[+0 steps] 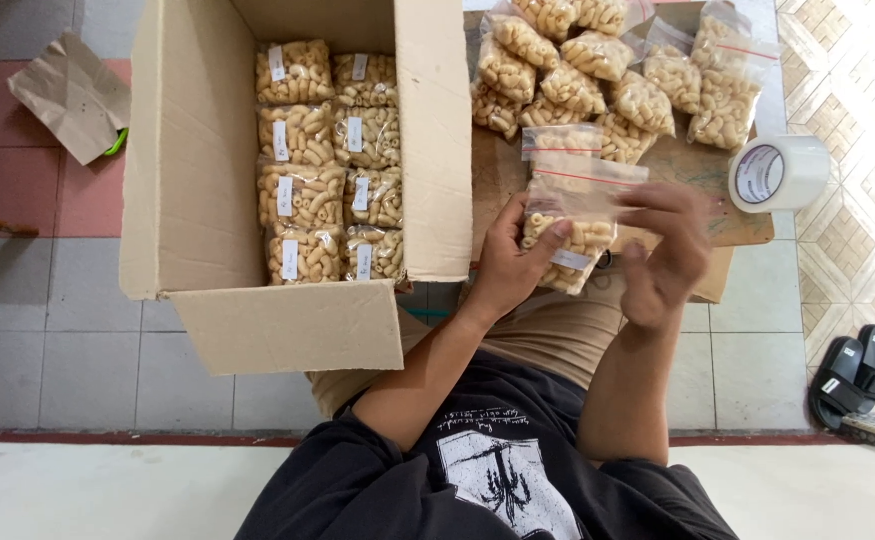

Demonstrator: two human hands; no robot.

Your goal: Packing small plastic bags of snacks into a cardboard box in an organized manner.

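Note:
My left hand (511, 262) grips a clear zip bag of pale curled snacks (570, 215) from below, thumb on its front. My right hand (666, 248) holds the bag's right side, fingers across its upper edge. The bag hangs over my lap, just in front of a low wooden board (703, 170). On that board lies a pile of like snack bags (598, 70). To the left an open cardboard box (193, 150) holds several labelled snack bags (328, 160) laid in two columns.
A roll of clear packing tape (780, 172) rests on the board's right edge. Crumpled brown paper (73, 95) lies on the red tiles at far left. Black sandals (853, 375) sit on the floor at right. The box's front flap (293, 325) hangs toward me.

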